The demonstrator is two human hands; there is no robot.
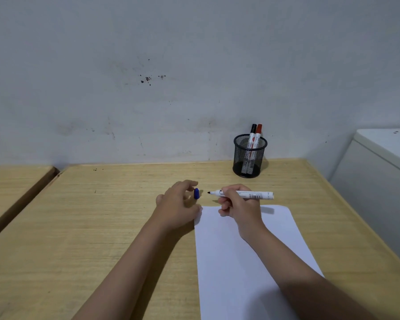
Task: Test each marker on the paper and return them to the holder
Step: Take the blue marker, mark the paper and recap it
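Note:
My right hand (237,205) holds an uncapped white marker (252,194) level above the top edge of the white paper (240,262), its dark tip pointing left. My left hand (177,205) pinches the blue cap (196,193) at its fingertips, just left of the marker's tip and apart from it. The paper shows no marks. A black mesh holder (249,155) stands at the back of the wooden desk (90,215), with a black-capped marker (252,132) and a red-capped marker (258,133) upright in it.
A pale wall rises right behind the desk. A second wooden desk (12,181) adjoins on the left across a gap. A white cabinet (379,172) stands off the desk's right edge.

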